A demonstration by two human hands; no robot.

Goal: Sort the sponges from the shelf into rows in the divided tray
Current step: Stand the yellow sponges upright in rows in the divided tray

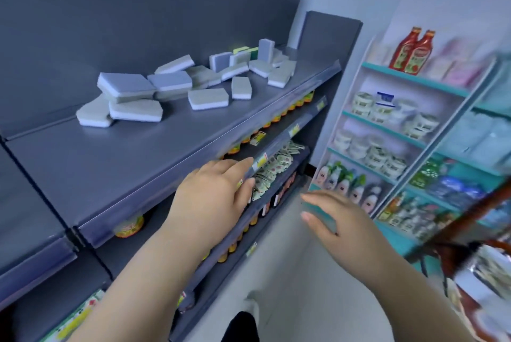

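Sponges lie heaped loose on the grey shelf — light, soft, squashy; pinch across the short sides. Left hand and right hand empty, grip apart, below the shelf.

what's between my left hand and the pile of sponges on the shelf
In the head view, only bare grey shelf top and its clear front price rail lie between the left hand and the sponges. Both hands are empty.

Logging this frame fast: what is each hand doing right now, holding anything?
Left hand: open, empty, fingers by the edge of the lower shelf.
Right hand: open, empty, in mid-air.
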